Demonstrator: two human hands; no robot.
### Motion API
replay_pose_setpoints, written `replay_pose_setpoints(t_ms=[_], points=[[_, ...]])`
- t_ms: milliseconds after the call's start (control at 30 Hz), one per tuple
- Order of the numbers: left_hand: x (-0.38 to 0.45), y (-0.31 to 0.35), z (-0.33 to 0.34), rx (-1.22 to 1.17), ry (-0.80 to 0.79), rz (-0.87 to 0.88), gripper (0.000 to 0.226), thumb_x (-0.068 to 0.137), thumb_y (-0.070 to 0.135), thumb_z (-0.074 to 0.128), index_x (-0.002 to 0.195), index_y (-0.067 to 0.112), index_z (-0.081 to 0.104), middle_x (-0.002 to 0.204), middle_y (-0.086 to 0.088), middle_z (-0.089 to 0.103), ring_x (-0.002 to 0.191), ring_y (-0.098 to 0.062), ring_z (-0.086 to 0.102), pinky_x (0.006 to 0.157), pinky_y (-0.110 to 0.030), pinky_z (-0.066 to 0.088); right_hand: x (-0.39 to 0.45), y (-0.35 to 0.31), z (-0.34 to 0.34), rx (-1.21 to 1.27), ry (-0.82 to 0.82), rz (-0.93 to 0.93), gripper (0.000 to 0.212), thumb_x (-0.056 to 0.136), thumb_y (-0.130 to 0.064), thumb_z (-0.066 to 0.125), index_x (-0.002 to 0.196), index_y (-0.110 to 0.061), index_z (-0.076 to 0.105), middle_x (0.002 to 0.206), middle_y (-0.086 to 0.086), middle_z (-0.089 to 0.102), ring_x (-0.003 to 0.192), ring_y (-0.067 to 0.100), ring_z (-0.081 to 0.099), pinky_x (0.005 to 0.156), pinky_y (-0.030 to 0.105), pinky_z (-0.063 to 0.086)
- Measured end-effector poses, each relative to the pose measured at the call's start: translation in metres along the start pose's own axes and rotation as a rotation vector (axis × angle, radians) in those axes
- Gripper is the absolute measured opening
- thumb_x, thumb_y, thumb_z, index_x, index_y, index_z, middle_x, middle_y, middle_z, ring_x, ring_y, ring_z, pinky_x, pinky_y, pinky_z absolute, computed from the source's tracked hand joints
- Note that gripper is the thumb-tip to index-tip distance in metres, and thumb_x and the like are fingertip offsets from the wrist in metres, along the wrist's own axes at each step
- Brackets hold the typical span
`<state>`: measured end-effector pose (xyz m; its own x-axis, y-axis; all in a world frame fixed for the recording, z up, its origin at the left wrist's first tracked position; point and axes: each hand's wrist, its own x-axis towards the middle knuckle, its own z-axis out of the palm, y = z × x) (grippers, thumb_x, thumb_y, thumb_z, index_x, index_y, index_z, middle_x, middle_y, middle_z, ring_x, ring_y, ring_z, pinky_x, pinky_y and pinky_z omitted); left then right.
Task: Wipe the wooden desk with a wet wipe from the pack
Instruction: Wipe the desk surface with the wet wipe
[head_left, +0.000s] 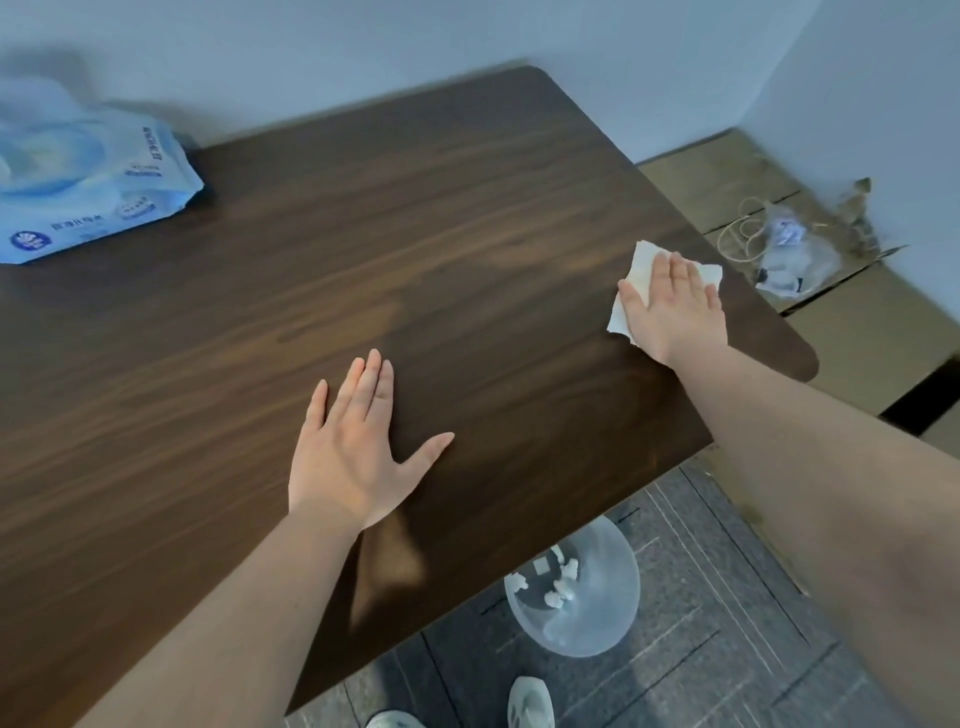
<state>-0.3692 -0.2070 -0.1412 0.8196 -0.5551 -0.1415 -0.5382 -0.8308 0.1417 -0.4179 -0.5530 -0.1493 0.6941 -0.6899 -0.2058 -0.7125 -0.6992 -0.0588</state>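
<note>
right hand flat, pressing wet wipe at table right edge | left hand open, flat mid-table | wipe pack far-left corner

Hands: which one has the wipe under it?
The right hand presses the white wipe near the desk's right edge; the left hand lies flat on bare wood.

Left hand: palm down and flat on the tabletop, four fingers held together and pointing away from the body, thumb spread out to the right. Bare left forearm runs back toward the lower left. Right hand: palm down with fingers extended and close together, pressed flat on a white wipe near the tabletop's right edge. Bare right arm stretches forward from the lower right, nearly straight, crossing that edge.
</note>
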Motion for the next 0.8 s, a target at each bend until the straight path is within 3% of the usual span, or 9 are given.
replay_pose_setpoints(t_ms=[233,400,600,800], points=[[-0.004,-0.001,0.001,-0.027,0.011,-0.013,0.102,0.074,0.083,0.009,0.149,0.016,-0.006,0.159,0.003,-0.009,0.144,-0.010,-0.011,0.116,-0.032,-0.007,-0.035,-0.036,0.009,-0.040,-0.015,-0.115,0.073,0.096,-0.057,0.011,0.151,-0.011,-0.002,0.161,0.007,0.001,0.147,0.021,-0.002,0.119,0.043,0.002],[-0.028,-0.025,-0.001,-0.060,-0.001,-0.113,0.109,0.071,0.086,0.011,0.147,0.013,-0.014,0.157,-0.001,-0.018,0.144,-0.013,-0.015,0.115,-0.033,-0.008,-0.076,-0.086,0.019,-0.116,-0.029,-0.338,0.073,0.095,-0.059,0.010,0.151,-0.014,-0.003,0.161,0.005,-0.001,0.147,0.020,-0.003,0.119,0.042,0.001],[-0.100,-0.116,-0.011,-0.053,0.021,-0.233,0.102,0.078,0.082,0.007,0.150,0.011,-0.001,0.159,-0.003,-0.006,0.145,-0.014,-0.007,0.117,-0.033,-0.001,-0.140,-0.183,0.036,-0.124,-0.102,-0.620,0.072,0.094,-0.060,0.009,0.151,-0.018,-0.005,0.161,0.000,-0.008,0.146,0.016,-0.011,0.119,0.039,-0.006],[-0.201,-0.232,-0.011,-0.005,-0.007,-0.573,0.112,0.069,0.084,-0.003,0.150,0.007,0.005,0.159,-0.006,0.000,0.146,-0.017,-0.001,0.118,-0.039,0.007,-0.216,-0.294,0.060,-0.140,-0.148,-0.903,0.071,0.094,-0.060,0.008,0.150,-0.021,-0.008,0.160,-0.003,-0.012,0.145,0.013,-0.017,0.118,0.038,-0.011]])
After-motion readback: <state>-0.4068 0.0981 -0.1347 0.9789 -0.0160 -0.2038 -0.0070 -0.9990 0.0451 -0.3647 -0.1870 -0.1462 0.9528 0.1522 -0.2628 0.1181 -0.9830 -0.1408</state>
